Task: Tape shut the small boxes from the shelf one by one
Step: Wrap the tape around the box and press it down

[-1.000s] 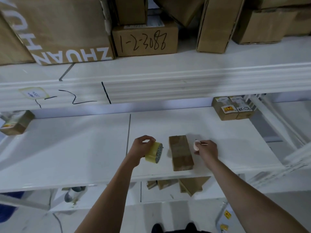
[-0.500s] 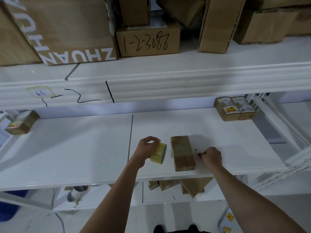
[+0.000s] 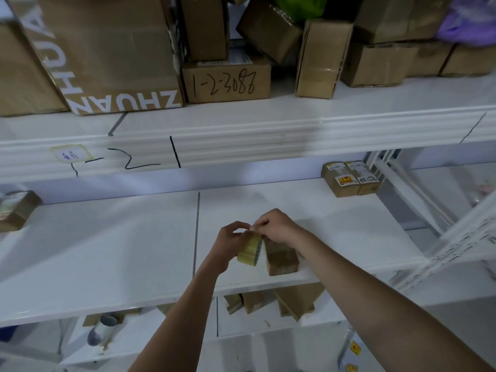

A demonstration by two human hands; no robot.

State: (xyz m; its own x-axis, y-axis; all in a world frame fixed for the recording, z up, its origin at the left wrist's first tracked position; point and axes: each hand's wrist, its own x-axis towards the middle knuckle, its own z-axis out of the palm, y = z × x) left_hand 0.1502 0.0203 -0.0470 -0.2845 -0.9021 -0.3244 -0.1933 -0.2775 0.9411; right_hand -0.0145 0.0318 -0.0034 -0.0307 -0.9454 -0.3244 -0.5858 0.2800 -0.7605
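A small brown cardboard box (image 3: pixel 281 259) lies near the front edge of the white middle shelf (image 3: pixel 107 251). My left hand (image 3: pixel 232 241) grips a roll of yellowish tape (image 3: pixel 249 249) just left of the box, holding it upright above the shelf. My right hand (image 3: pixel 276 226) has reached across over the far end of the box, and its fingertips pinch at the top of the roll, where the tape's loose end seems to be. The far part of the box is hidden under my right hand.
Two small labelled boxes (image 3: pixel 350 178) sit at the back right of the middle shelf, another small box (image 3: pixel 16 210) at its far left. Large cartons (image 3: pixel 228 79) crowd the upper shelf. Flattened cardboard (image 3: pixel 295 302) lies on the shelf below. A white rack frame (image 3: pixel 442 237) stands at right.
My right hand left the shelf to the right of the box and moved left over the box to the tape roll. My left hand kept hold of the roll, lifting it slightly.
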